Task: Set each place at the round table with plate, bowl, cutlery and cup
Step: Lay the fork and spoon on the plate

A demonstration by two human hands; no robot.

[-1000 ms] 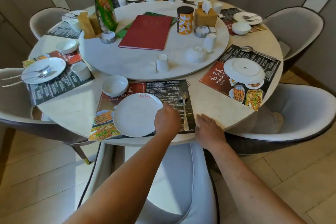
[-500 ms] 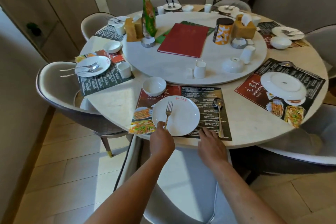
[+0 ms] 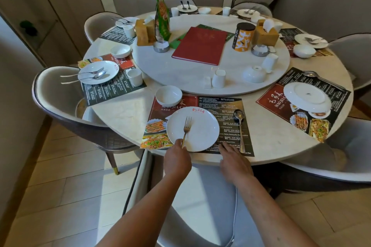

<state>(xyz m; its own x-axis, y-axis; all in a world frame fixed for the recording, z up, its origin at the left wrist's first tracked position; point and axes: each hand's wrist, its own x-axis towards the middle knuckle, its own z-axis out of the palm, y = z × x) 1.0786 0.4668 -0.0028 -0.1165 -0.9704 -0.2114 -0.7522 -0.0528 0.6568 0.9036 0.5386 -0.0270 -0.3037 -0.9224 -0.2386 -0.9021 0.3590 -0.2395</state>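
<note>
Holding the fork (image 3: pixel 186 129) by the end of its handle, your left hand (image 3: pixel 177 159) has its grip closed round the metal at the near rim of the plate (image 3: pixel 200 132), tines lying out across the white face and pointing away from you; this looks like the laying-down of the fork, placed on the plate as at the finished setting off to the left of your grip, where fork and spoon lie together on a plate (image 3: pixel 98 72). Your right hand (image 3: pixel 234 159) has a flat, loose grip with fingers straight, holding nothing, fingertips resting on the near edge of the placemat (image 3: pixel 220 104), probably to keep the paper from sliding on the bench (image 3: pixel 120 114). Just right of those fingers lies the spoon (image 3: pixel 240 124) on the mat, bowl end away from you, likely the next piece to join the fork. The bowl (image 3: pixel 168 95) sits beyond and to the left of your left grip, at the mat's far corner. A cup (image 3: pixel 218 78) stands on the turntable beyond the plate, not yet brought down to this place. Writing: red characters printed on the plate's far rim; "MAO JIA C…" with Chinese characters on the mat's red panel; the small white listings on the black panel are too fine to read.
</note>
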